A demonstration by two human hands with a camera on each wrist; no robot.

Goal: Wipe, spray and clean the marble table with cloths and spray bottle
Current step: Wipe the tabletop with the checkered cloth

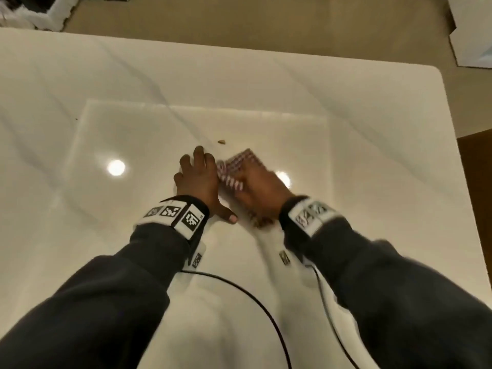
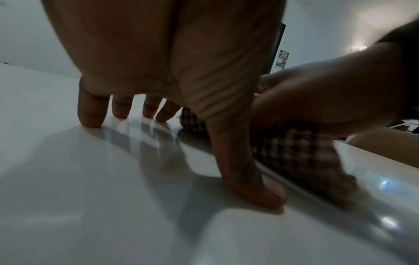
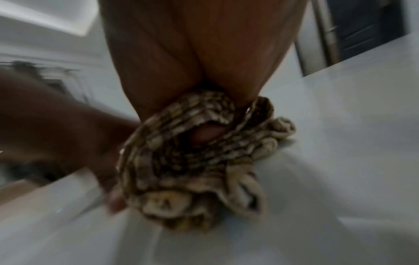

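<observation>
Marble tabletop (image 1: pixel 346 107), its far right corner rounded. Left hand (image 1: pixel 198 182), fingers spread, tips and thumb pressed on the surface mid-table, touching the checked cloth (image 1: pixel 237 166). Right hand (image 1: pixel 262 194), blurred, bunches that cloth on the tabletop; its fingers are mostly buried in folds. Two cables (image 1: pixel 255 299) trail toward the near edge. A crumb (image 1: pixel 221 141) lies just beyond the left fingertips.
</observation>
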